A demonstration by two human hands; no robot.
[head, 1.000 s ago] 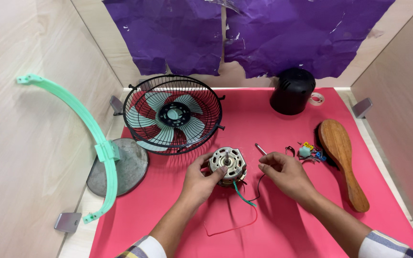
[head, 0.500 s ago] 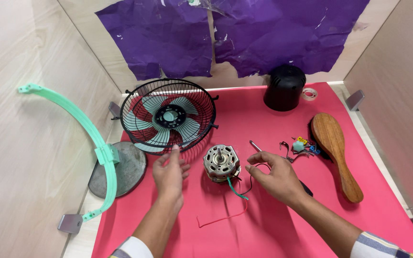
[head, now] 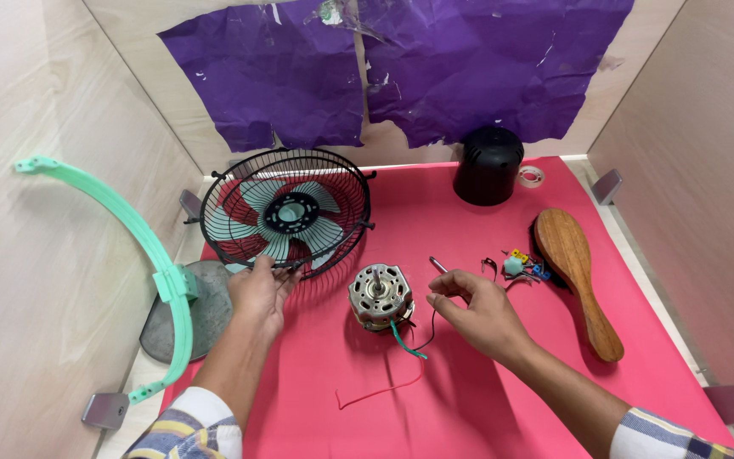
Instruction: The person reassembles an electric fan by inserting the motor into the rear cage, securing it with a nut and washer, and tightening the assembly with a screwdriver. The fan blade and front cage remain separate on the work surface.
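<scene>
While left hand (head: 258, 291) grips one fan cage (head: 286, 212), right hand (head: 479, 311) loose beside one motor (head: 380, 295), one brush (head: 574, 274)

A: Count on the mat?
B: One fan guard (head: 286, 212), one motor (head: 380, 296), one black housing (head: 488, 166), one wooden brush (head: 575, 276), one tape roll (head: 531, 176).
A: Off the mat?
B: One green arc bracket (head: 133, 246), one grey base plate (head: 184, 310). Two hands in view.

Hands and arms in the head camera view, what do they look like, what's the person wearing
Both hands are bare: no gloves, rings or watch show on the left hand or the right hand. The forearms are uncovered. Each arm has a plaid sleeve pushed up toward the elbow, in blue, white and yellow checks, the left sleeve and the right sleeve matching.
</scene>
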